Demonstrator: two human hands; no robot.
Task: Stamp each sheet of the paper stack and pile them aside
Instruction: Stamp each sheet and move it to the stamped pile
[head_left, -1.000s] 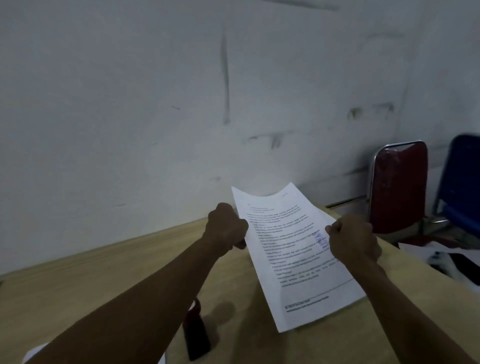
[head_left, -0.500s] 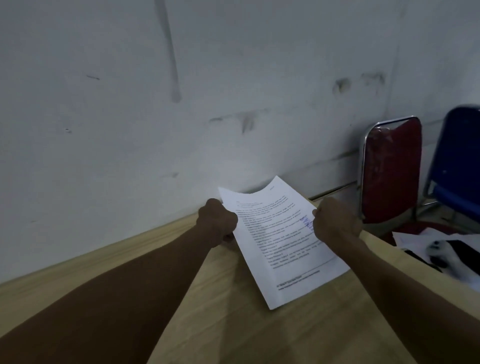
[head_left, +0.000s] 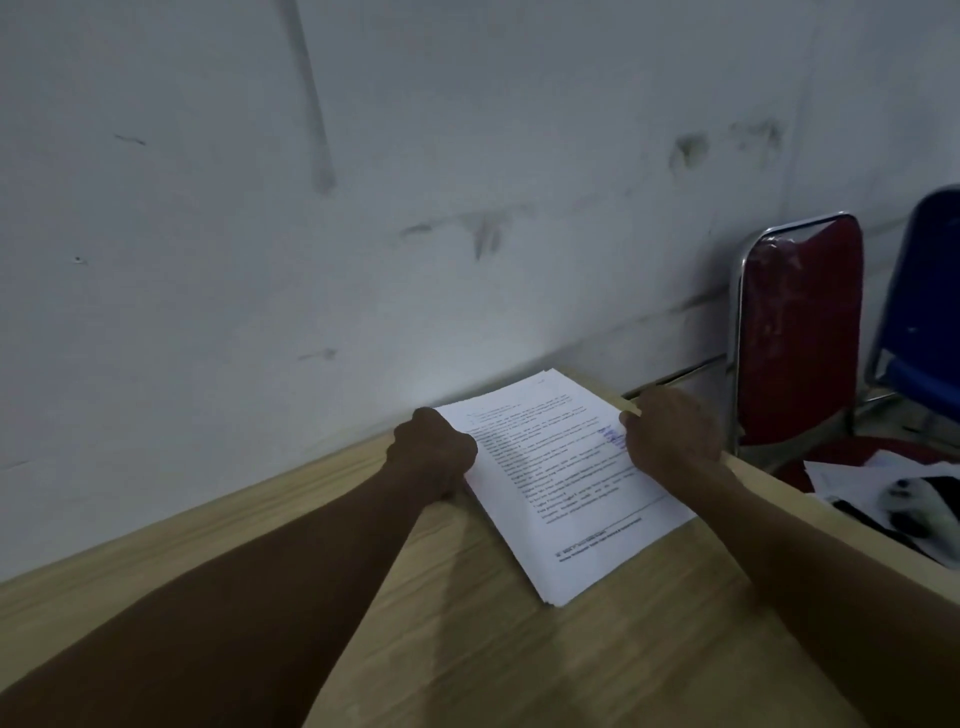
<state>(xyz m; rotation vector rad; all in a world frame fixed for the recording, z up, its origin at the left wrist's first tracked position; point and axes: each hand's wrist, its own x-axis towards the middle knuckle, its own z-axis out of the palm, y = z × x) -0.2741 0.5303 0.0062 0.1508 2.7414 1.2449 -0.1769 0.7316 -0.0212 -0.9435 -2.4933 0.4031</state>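
Since a second ago the printed sheet is coming down from mid-air and is now lying on the pile of papers on the wooden table, near the far edge by the wall; both hands are travelling down with it, and the dark stamp seen low between the arms back then is sitting out of frame now.

Left hand is curling into a loose fist on the sheet's left edge, knuckles toward the camera; fingers are tucked under, so I cannot tell whether it is pinching the paper or only pressing on it.

Right hand is gripping the right edge, thumb lying on top of the page and fingers closing narrow around the margin, just beside a blue stamp mark that it is partly covering.

Printed text is too blurred to read; pile thickness is showing only as layered edges at the near corner; forearms are running out of frame at the bottom.

Red chair and blue chair are standing past the table's right end; loose papers on the red seat are hard to make out.
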